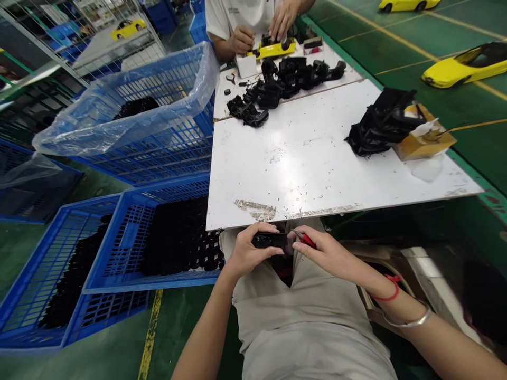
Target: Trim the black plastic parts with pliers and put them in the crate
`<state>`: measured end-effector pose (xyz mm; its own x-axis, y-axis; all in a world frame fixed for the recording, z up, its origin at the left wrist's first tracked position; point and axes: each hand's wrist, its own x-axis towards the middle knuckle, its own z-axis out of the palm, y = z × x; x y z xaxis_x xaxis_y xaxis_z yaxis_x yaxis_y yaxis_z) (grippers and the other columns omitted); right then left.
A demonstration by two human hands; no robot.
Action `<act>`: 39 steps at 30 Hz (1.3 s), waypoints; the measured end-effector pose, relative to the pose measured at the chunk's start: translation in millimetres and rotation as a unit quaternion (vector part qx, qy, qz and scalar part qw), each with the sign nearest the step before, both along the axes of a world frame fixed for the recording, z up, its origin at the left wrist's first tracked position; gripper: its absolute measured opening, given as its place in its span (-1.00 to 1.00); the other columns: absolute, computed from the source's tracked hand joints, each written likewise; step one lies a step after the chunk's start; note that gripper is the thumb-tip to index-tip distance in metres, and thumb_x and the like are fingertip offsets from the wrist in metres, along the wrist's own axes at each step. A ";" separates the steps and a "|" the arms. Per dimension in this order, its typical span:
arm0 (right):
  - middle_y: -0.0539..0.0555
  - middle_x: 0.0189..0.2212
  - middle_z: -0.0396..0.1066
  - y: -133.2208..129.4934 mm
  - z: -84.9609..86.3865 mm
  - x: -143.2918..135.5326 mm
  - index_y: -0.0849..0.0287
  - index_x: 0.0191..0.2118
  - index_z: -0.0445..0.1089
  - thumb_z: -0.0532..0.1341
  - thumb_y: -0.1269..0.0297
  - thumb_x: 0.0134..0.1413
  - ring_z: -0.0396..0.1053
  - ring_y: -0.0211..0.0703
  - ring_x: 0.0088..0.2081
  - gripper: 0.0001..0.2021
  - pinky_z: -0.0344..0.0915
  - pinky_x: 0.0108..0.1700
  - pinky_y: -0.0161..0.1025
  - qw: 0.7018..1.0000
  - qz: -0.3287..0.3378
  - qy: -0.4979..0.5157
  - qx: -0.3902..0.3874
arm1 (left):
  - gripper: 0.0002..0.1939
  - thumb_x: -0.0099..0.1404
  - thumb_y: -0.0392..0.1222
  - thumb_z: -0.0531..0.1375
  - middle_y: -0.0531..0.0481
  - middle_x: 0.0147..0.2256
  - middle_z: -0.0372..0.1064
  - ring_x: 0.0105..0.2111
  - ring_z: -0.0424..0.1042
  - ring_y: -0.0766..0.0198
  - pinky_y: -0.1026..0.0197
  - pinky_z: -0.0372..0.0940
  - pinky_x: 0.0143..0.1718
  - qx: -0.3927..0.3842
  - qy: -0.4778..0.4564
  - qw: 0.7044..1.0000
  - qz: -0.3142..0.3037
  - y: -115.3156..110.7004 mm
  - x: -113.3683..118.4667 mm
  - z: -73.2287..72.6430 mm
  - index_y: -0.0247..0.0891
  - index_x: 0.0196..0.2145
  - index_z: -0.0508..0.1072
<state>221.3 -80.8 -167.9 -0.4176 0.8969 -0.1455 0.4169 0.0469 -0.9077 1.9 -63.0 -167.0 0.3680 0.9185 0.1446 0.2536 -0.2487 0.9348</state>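
Just off the table's near edge, above my lap, my left hand (244,253) grips a small black plastic part (269,240) between thumb and fingers. My right hand (327,252) is closed around a small red-handled cutting tool (306,239); its metal tip points left toward the part's right end. Whether the tip touches the part I cannot tell. In front lies the white tabletop (277,169), sprinkled with tiny black scraps. A stack of black moulded parts (378,126) stands at its right side, leaning on a small cardboard box (422,145).
Across the table, a co-worker's hands (243,39) handle a yellow toy car body (276,49) behind a heap of black parts (277,87). Blue crates (129,235) with black parts stand at my left; a plastic-lined crate (158,140) rises behind them. Yellow cars (465,68) show at right.
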 end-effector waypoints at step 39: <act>0.02 -0.46 0.44 57.2 12.1 65.9 0.21 -0.13 0.36 -0.04 0.43 0.26 0.36 -0.22 -0.41 -0.76 0.05 -0.46 -0.27 0.725 -0.323 -0.457 0.402 | -0.77 0.25 -0.23 0.16 -0.05 -0.14 0.45 -0.09 0.37 0.12 0.02 0.27 0.00 0.324 0.237 0.910 0.102 175.0 31.7 72.3 -0.16 -0.12 0.44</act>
